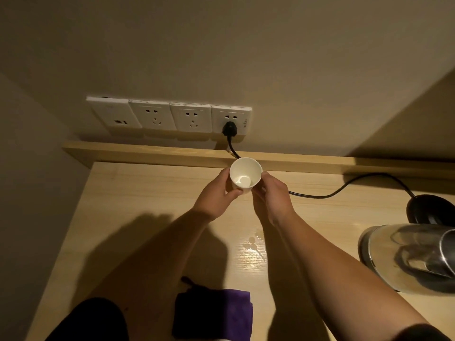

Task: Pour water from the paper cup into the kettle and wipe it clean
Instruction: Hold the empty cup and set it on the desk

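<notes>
Left hand (218, 193) and right hand (272, 195) are both closed around the paper cup (245, 175), 1 on each side, fingers curled on its wall. The cup is raised at the far edge of the table (138, 198), mouth tilted toward the camera; the contents cannot be told for certain.

The kettle (408, 257) stands well apart at the right edge, off its black base (430, 210). Water spots (253, 244) lie on the wood between the arms; the purple cloth (214, 313) sits at the near edge.

Recommendation: grip lightly to avoid crushing, level the cup before carrying, tip slowly over the kettle mouth.
</notes>
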